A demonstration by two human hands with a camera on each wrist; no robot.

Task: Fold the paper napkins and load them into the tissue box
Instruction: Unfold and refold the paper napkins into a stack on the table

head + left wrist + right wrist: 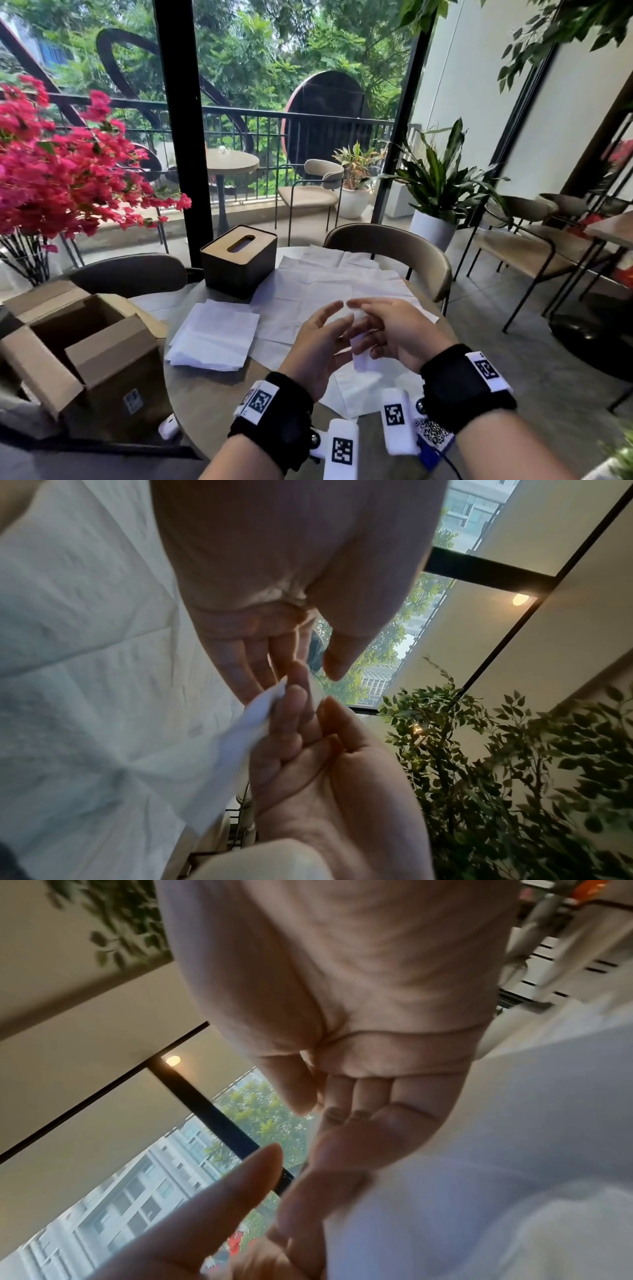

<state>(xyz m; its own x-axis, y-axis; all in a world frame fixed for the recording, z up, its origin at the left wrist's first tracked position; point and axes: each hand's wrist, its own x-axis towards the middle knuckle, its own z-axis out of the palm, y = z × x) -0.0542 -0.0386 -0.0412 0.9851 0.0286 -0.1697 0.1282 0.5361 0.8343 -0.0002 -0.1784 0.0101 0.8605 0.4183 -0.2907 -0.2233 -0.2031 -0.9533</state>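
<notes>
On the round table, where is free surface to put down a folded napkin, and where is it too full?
Bare table shows near the front edge, between the stack of napkins and the left hand, beside the cardboard box. A narrow strip lies left of the tissue box. The middle and right are crowded with spread napkins.

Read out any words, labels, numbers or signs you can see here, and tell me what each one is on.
No readable words or numbers in any view.
Square black-and-white code markers on the wrist bands and white camera modules: patterns only, no text.
QR-style tag below the right wrist: pattern only.
Small label on the cardboard box: too small and blurred to read.
Tissue box: no print visible.
</notes>
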